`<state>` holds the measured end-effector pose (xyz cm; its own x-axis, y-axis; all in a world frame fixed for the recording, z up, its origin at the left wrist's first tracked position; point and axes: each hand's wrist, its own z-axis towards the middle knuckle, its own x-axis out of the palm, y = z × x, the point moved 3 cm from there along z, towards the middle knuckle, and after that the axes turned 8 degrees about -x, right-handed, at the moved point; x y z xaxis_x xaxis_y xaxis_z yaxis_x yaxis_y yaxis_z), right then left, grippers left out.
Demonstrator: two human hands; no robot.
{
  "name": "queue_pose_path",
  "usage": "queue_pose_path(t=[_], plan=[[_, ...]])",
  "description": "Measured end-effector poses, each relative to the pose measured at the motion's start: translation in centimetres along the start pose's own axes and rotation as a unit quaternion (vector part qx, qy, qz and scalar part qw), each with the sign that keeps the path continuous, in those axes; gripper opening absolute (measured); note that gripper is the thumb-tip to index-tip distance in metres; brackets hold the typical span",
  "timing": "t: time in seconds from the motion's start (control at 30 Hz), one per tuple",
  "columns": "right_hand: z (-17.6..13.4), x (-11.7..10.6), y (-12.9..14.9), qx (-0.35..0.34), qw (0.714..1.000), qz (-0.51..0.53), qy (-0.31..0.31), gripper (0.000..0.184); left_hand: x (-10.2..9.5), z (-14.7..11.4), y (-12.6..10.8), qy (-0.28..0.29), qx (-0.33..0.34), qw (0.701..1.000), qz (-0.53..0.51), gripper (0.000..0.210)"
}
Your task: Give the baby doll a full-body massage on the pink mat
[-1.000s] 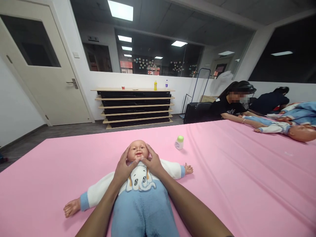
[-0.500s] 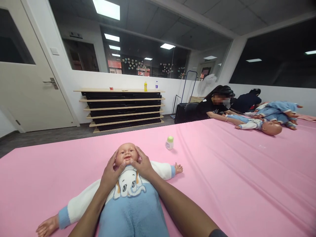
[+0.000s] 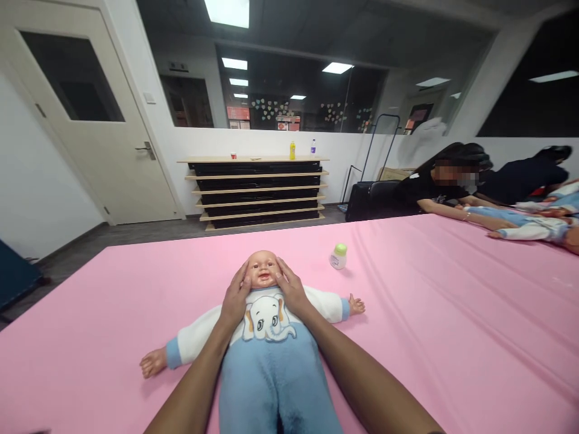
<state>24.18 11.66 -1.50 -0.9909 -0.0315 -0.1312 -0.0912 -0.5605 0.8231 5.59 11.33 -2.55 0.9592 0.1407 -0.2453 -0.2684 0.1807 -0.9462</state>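
A baby doll [image 3: 271, 367] lies on its back on the pink table cover, its arms spread out. It wears a white and blue suit with an elephant face on the chest. My left hand [image 3: 235, 298] rests along the left side of the doll's head [image 3: 263, 265], fingers stretched out and thumb by the cheek. On the other side, my right hand [image 3: 292, 286] lies against the cheek in the same way, fingers extended and thumb near the mouth corner. A small bottle with a green cap [image 3: 338, 256] stands beyond my right hand.
The pink table cover [image 3: 434, 319] spreads around the doll. To the right, a person in black [image 3: 434, 187] leans over another doll [image 3: 527, 229], and a second person bends behind. A low stack of shelves [image 3: 257, 196] with bottles stands by the wall, left of a hand cart [image 3: 380, 147].
My thumbs have moved from the doll's chin outward and up to its cheeks. The view has turned left, so the scene sits further right. The doll remains on its back.
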Motion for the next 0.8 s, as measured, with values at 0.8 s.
queue_pose_path(t=[0.8], plan=[[-0.15,0.02,0.77,0.028,0.999,0.026,-0.003,0.081,0.29,-0.56,-0.85,0.030,0.012,0.999,-0.019,0.080]])
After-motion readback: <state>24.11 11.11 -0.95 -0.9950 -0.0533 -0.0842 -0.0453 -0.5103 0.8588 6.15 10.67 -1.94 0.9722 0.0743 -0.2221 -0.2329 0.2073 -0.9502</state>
